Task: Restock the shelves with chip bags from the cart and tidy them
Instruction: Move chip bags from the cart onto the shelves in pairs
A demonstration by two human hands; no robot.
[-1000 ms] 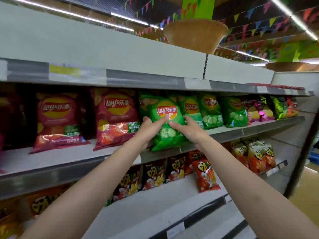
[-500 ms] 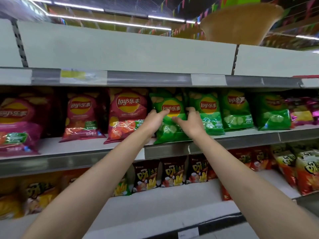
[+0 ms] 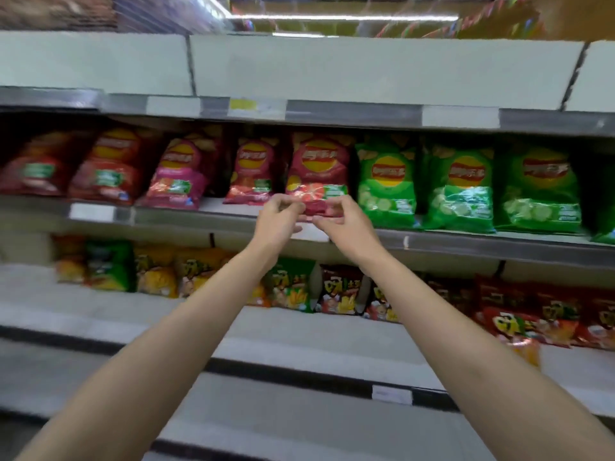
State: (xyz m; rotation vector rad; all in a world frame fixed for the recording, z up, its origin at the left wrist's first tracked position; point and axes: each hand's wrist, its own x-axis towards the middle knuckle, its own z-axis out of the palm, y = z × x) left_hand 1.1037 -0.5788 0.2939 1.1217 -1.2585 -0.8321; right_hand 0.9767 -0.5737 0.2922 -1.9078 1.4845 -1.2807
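A red chip bag [image 3: 318, 171] stands on the middle shelf [image 3: 449, 239], right beside the first green chip bag [image 3: 386, 184]. My left hand [image 3: 278, 219] and my right hand [image 3: 342, 219] reach up side by side to the red bag's bottom edge. Both have fingers curled at that lower seam, the left at its left corner, the right at its right corner. The view is motion-blurred, so the exact grip is unclear. More red bags [image 3: 176, 174] run to the left and more green bags [image 3: 461, 191] to the right. No cart is in view.
The lower shelf [image 3: 299, 331] carries yellow, green and dark red snack bags [image 3: 339, 291]. A blank white panel [image 3: 366, 68] sits above the top shelf rail with its price tags [image 3: 256, 108]. White shelf fronts fill the bottom.
The view has swung left along the shelf. Both hands have left the green bag and moved left to the bottom edge of the neighbouring red bag.
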